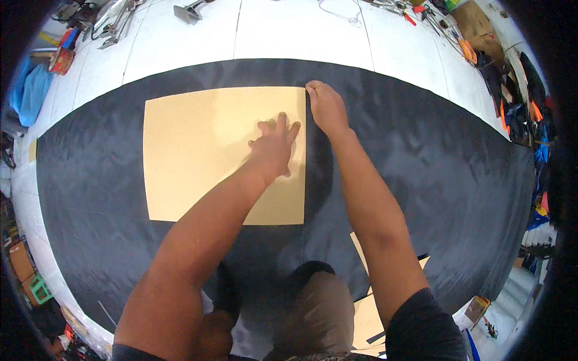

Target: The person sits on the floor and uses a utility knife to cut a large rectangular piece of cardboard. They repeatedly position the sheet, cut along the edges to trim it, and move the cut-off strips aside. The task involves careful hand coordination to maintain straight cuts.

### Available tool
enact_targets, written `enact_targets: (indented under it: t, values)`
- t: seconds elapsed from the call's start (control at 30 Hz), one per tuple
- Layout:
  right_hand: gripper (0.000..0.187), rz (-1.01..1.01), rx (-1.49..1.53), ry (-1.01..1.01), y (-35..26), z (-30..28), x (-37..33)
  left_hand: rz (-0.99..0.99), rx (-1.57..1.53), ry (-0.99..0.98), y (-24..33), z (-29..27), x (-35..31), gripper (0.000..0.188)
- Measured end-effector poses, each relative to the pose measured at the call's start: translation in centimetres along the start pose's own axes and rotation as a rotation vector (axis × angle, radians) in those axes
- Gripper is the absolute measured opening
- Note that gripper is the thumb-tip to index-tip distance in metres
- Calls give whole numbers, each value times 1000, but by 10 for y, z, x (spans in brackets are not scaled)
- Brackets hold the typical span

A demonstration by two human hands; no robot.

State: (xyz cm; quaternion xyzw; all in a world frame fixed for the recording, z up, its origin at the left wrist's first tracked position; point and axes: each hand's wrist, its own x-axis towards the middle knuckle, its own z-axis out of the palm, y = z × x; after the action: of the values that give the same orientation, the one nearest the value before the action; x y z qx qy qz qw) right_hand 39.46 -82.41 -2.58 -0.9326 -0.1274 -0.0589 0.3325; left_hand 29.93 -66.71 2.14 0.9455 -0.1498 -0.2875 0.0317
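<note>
A pale tan rectangular sheet, like cardboard, lies flat on a large black sheet of material. My left hand rests on the right part of the tan sheet with its fingers spread. At the sheet's far right corner is my right hand, its fingers pinched together. Whatever may be between those fingertips is too small to make out. A dark shadow falls on the black material beside the tan sheet's right edge.
Under my right forearm lie several tan offcuts. White floor tiles surround the black material. Metal tools and cables lie at the far side, a blue bag at the left, and clutter with cardboard boxes along the right.
</note>
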Motion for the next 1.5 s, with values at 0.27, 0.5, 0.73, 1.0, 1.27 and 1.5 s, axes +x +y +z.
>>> enact_targets:
  t: [0.27,0.5,0.73,1.0,1.27,1.5]
  values:
    - [22,-128,-89,-181,-16,-19,-109,1,41,9,0,2,2,126]
    - [22,-38,-70,-341,-40,-43,-201,9,19,31,0,12,13,125]
    - [18,-50,-25,-299,-40,-40,-181,-11,-5,6,0,2,12,125]
    - [18,2,56,-400,-54,-56,-244,-12,62,21,-5,9,13,125]
    - [18,24,75,-483,-61,-67,-259,7,56,35,-4,4,11,124]
    - [15,4,24,-455,-56,-60,-265,-7,52,3,-4,3,11,124]
